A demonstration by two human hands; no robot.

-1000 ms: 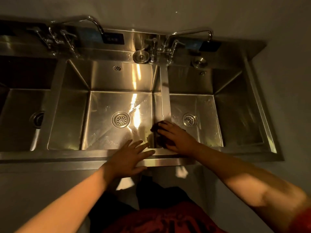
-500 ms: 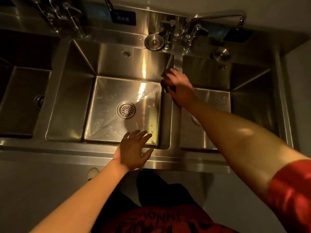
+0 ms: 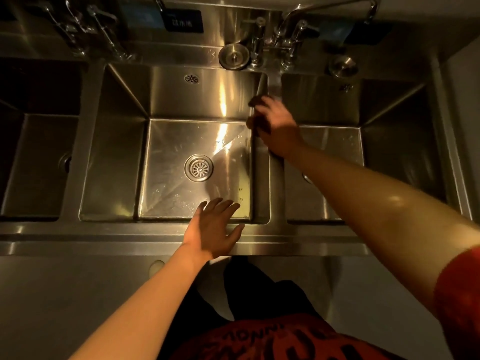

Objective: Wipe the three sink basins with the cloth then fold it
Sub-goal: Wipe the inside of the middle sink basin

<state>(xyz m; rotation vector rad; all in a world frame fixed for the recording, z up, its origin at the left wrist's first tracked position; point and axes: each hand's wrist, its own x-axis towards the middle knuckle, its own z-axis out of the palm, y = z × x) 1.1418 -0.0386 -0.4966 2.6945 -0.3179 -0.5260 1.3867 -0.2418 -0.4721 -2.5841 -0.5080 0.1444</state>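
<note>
Mid-wipe, the right hand [image 3: 276, 126] presses a dark cloth [image 3: 255, 118], apparently bunched under its fingers, against the divider beside the middle basin [image 3: 197, 157]; the left hand [image 3: 214, 227], spread, braces the front rim [image 3: 104, 236]. Next: sweep the right basin [image 3: 389, 141].

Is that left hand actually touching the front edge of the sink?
Touching. The head view shows the left hand lying flat on the sink's front rim, palm on the metal with no gap, fingers reaching over the middle basin.

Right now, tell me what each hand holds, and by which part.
The right hand presses a dark cloth against the divider; the exact hold is hidden. The left hand rests flat on the sink rim, holding nothing.
</note>
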